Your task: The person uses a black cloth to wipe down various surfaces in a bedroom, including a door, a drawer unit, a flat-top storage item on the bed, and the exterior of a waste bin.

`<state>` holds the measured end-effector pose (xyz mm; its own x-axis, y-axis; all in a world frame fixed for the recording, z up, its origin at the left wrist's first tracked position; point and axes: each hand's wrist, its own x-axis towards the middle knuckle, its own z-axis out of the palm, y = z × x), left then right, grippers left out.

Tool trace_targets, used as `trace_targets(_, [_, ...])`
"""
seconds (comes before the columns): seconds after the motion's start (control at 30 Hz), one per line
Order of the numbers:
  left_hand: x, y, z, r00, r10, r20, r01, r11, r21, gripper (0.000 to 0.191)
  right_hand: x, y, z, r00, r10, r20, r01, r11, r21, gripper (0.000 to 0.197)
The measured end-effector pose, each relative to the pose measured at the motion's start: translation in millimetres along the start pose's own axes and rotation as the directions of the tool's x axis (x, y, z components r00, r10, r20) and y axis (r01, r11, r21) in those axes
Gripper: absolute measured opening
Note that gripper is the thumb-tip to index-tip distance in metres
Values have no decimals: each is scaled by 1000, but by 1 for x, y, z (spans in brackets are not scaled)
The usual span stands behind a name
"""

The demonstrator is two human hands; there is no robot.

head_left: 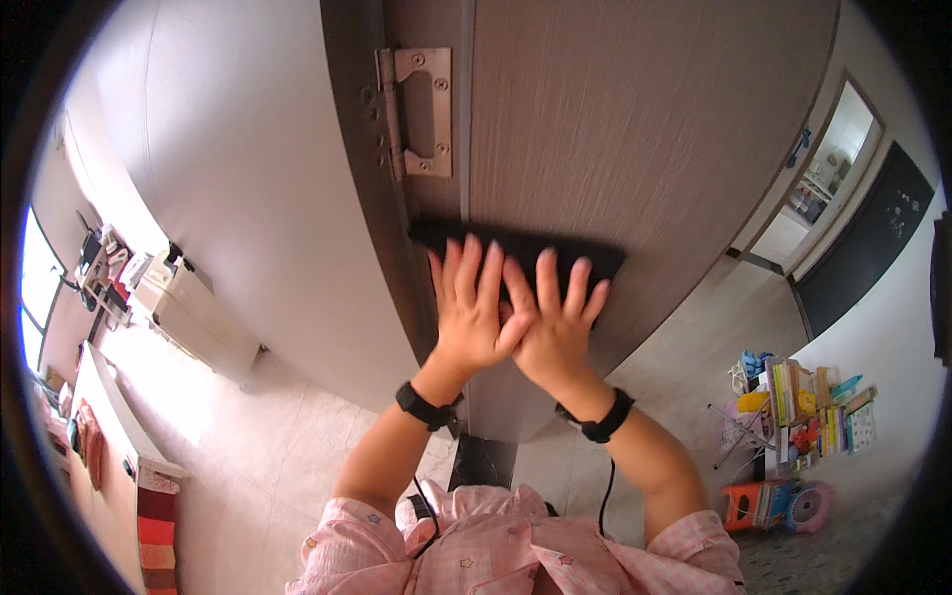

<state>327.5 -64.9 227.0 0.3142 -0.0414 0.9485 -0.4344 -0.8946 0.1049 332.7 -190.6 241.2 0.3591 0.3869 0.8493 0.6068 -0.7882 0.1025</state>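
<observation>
Both hands lie spread against a flat black rectangular item [580, 249], which rests on the brown wood-grain door [632, 134]. My left hand [474, 316] has its palm and fingers over the left and middle part of the item. Beside it, my right hand [558, 323] covers the middle and right part; the thumbs overlap between them. The fingertips are slightly blurred. Above the item's left end, a metal door hinge [440, 111] is fixed with screws. What the black item is made of cannot be told. Each wrist bears a black strap with a cable.
A white wall edge [297, 186] runs close along the left. Further left stand a cream cabinet [204, 320] and a low wooden unit [111, 416]. At right are a bookshelf [781, 416], a pink fan [807, 508] and an open doorway [825, 178]. Tiled floor [297, 439] shows below.
</observation>
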Motion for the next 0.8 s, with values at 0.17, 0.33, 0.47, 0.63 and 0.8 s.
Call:
trace_targets(0.17, [-106,-1,5,946,-112,304,133,990,-50,81,-91,-8,31,971,-9,237,-31,986,163,52])
trace_targets(0.33, [11,6,-21,994,-64,89,78,982,-171,81,7,-6,-17,997,-3,80,-22,953,302,49])
trace_targets(0.47, [56,9,-21,994,-87,-64,69,967,-247,65,61,0,-39,992,-65,-107,88,969,233,41])
trace_targets(0.63, [-59,-25,5,998,-51,43,56,993,-105,72,-34,-22,27,997,-82,-11,83,991,105,41])
trace_targets(0.8, [-200,-25,19,778,-201,595,194,978,77,73,-171,-20,79,934,-102,343,38,981,188,42])
